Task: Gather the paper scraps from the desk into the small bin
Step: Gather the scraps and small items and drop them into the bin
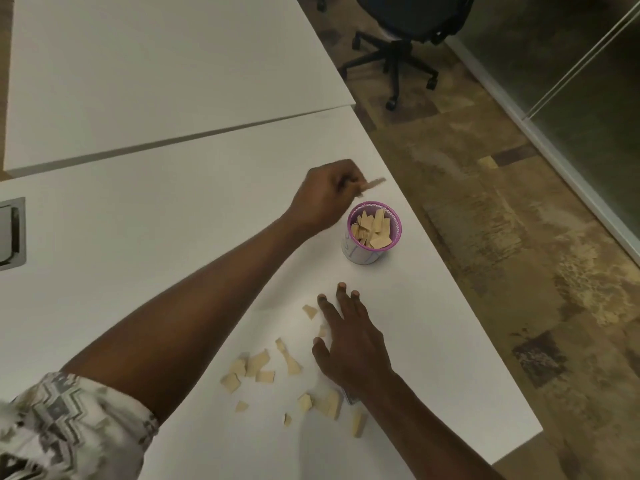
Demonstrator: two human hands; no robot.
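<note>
A: Nearest to us we note a patterned sleeve (59, 420) at the lower left, rolled above the elbow of the left arm, which reaches diagonally across the white desk (173, 237).

B: Confirmed. Next outward we log the loose paper scraps (258, 363): tan pieces scattered on the desk, some left of the right hand, some beside and under its wrist.

A: State of the right hand (349, 348)?

B: We read it as released. It lies palm down, fingers spread flat on the desk; one small scrap sits just beside the index finger. It grasps nothing we can see.

A: Beyond it we locate the small bin (372, 233), a cup with a purple rim, upright near the right desk edge. It is filled nearly to the rim with tan pieces.

B: Then the left hand (323, 197), just behind and left of the bin. We record it clenched around a single strip of paper (372, 185), which projects to the right from the fingers, above the bin's far rim. The strip is blurred.

A: Farthest, we list a second desk panel (156, 64) behind a seam, a metal cable hatch (12, 233) at the left edge, and an office chair (401, 39) on patterned carpet.
</note>
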